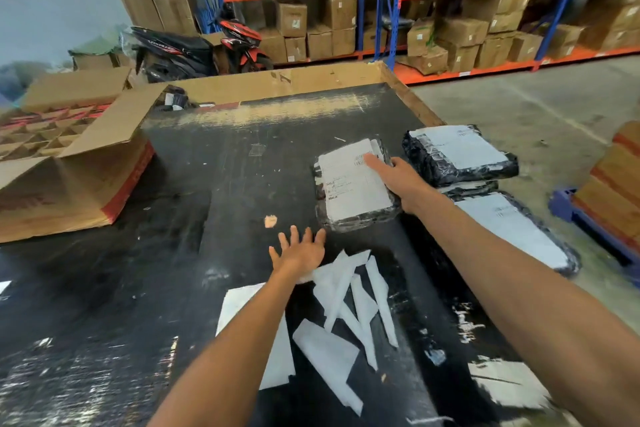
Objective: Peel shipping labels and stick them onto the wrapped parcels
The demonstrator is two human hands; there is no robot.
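A black-wrapped parcel (360, 218) lies on the black table (242, 163), with a white shipping label (349, 184) covering its top. My right hand (398, 175) rests flat on the label's right side, index finger stretched over the printed part. My left hand (299, 251) hovers open, fingers spread, just in front of the parcel and holds nothing. Two more labelled parcels (460, 154) sit stacked at the table's right edge, and another labelled parcel (516, 232) lies nearer, partly under my right forearm.
Several torn white backing strips (353, 291) and a white sheet (277, 350) lie on the table near me. An open cardboard box (69, 177) with dividers sits at the left. A motorbike (194, 48) and shelves of cartons (450, 10) stand behind.
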